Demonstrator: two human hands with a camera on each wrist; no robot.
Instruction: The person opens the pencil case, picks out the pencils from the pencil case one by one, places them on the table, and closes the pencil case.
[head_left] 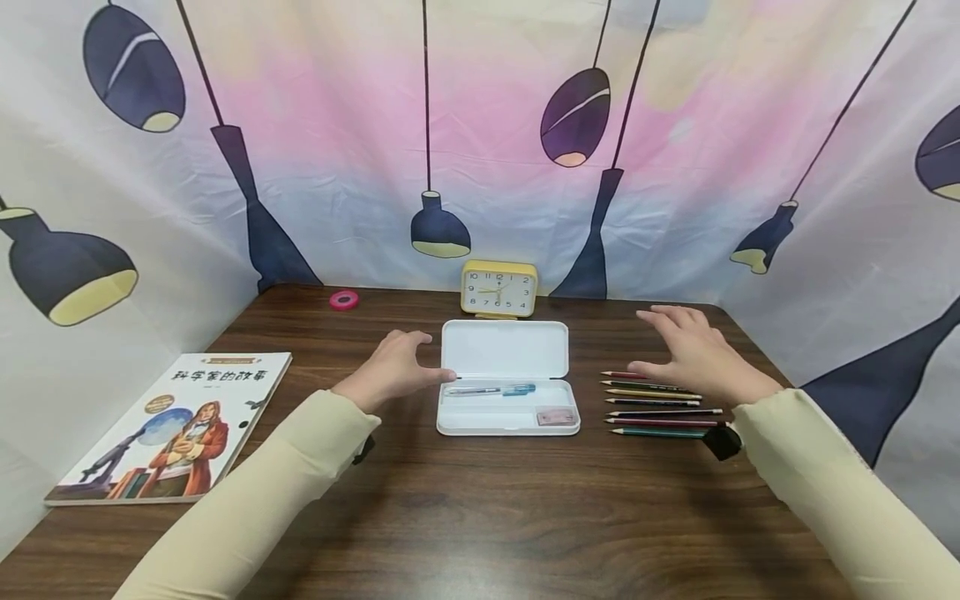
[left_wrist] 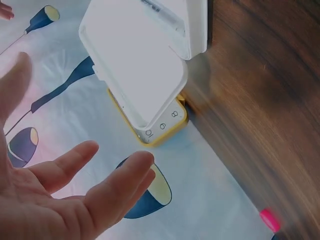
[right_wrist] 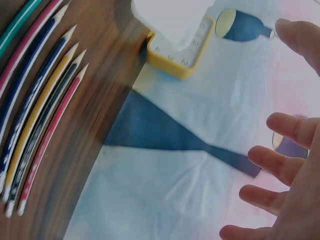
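Observation:
A white pencil case (head_left: pixel 504 350) lies with its lid raised in the middle of the table. Inside it are a clear pen with a blue grip (head_left: pixel 491 390) and a pinkish eraser (head_left: pixel 555 416). My left hand (head_left: pixel 397 367) hovers at the case's left side, fingers spread, holding nothing; the thumb overlaps the lid's edge in the head view. To the right, several pencils (head_left: pixel 652 402) lie in a row, tips pointing left. Above their far ends my right hand (head_left: pixel 693 354) is held with fingers apart and nothing in it.
A yellow alarm clock (head_left: pixel 499 288) stands behind the pencil case. A pink ring-shaped roll (head_left: pixel 343 300) lies at the back left of the table. At the left edge is a book (head_left: pixel 180 425) with an illustrated cover. A lamp-patterned cloth (head_left: pixel 360 167) hangs behind the table.

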